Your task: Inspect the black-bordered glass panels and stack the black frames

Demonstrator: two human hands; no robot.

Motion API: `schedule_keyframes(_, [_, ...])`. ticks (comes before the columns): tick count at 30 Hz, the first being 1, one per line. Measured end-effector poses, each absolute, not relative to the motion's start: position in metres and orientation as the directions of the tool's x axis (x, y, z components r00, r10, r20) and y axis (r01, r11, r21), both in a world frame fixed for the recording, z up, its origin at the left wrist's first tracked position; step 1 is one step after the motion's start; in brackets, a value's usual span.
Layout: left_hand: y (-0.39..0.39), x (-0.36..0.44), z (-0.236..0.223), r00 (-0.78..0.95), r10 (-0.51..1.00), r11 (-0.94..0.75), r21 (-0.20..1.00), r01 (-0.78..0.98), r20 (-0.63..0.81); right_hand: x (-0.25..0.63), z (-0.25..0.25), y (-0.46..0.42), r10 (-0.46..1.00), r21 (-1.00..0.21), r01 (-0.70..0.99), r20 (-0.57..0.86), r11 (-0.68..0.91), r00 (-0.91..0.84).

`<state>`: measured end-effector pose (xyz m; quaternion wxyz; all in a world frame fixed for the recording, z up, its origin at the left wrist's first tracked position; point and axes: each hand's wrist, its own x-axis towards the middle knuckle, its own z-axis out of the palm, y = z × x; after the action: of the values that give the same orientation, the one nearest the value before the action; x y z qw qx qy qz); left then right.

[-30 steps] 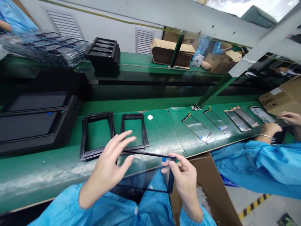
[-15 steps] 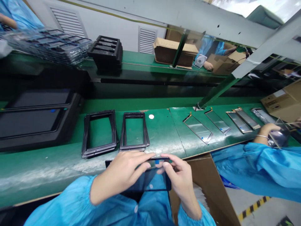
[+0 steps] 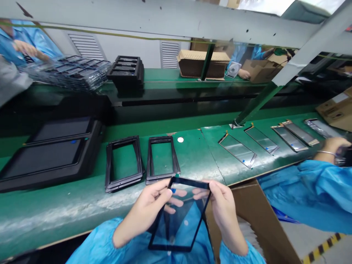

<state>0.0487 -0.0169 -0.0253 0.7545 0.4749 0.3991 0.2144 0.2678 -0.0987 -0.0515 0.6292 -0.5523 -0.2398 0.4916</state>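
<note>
The left hand (image 3: 150, 206) is pinching the far left corner of a see-through, black-bordered rectangular panel (image 3: 181, 222), the right hand (image 3: 224, 205) its far right. Crosswise a moment ago, it's now pointing lengthwise, so they're showing me its full length, hovering by the glossy green workbench's (image 3: 199, 161) near edge.
</note>
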Motion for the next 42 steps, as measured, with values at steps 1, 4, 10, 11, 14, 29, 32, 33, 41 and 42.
schedule_keyframes(1, [-0.017,0.049,-0.025,0.585,0.706,0.459,0.887,0.051,-0.399,0.266,-0.05,-0.098,0.884,-0.938,-0.337,-0.224,-0.081,0.409])
schedule_keyframes(4, [-0.018,0.049,-0.026,0.578,0.711,0.461,0.886,0.046,-0.4,0.263,-0.042,-0.098,0.887,-0.963,-0.264,-0.167,-0.053,0.431])
schedule_keyframes(10, [-0.015,0.044,-0.027,0.586,0.71,0.433,0.898,0.073,-0.39,0.261,-0.031,-0.099,0.882,-0.993,-0.12,-0.055,0.002,0.467])
schedule_keyframes(11, [-0.014,0.043,-0.026,0.592,0.715,0.402,0.912,0.087,-0.372,0.262,-0.031,-0.1,0.884,-0.994,-0.108,-0.044,0.007,0.465])
schedule_keyframes(14, [-0.009,0.042,-0.019,0.605,0.74,0.264,0.954,0.139,-0.293,0.263,-0.029,-0.101,0.901,-0.997,-0.066,-0.004,0.027,0.435])
schedule_keyframes(29, [0.007,0.044,-0.012,0.642,0.705,0.175,0.951,0.255,-0.302,0.26,-0.025,-0.1,0.947,-0.988,-0.141,-0.109,-0.069,0.301])
schedule_keyframes(32, [0.008,0.044,-0.009,0.614,0.745,0.068,0.946,0.317,-0.26,0.255,-0.024,-0.097,0.95,-0.993,-0.094,-0.102,-0.077,0.296])
schedule_keyframes(33, [0.007,0.045,-0.008,0.618,0.755,-0.007,0.939,0.343,-0.219,0.252,-0.024,-0.095,0.956,-0.995,-0.061,-0.098,-0.084,0.278])
schedule_keyframes(41, [0.0,0.048,-0.004,0.657,0.688,0.165,0.948,0.274,-0.309,0.28,-0.032,-0.095,0.837,-0.97,0.244,0.141,0.009,0.528])
schedule_keyframes(42, [0.0,0.045,-0.006,0.619,0.715,0.231,0.945,0.231,-0.326,0.291,-0.036,-0.098,0.812,-0.967,0.256,0.142,-0.009,0.566])
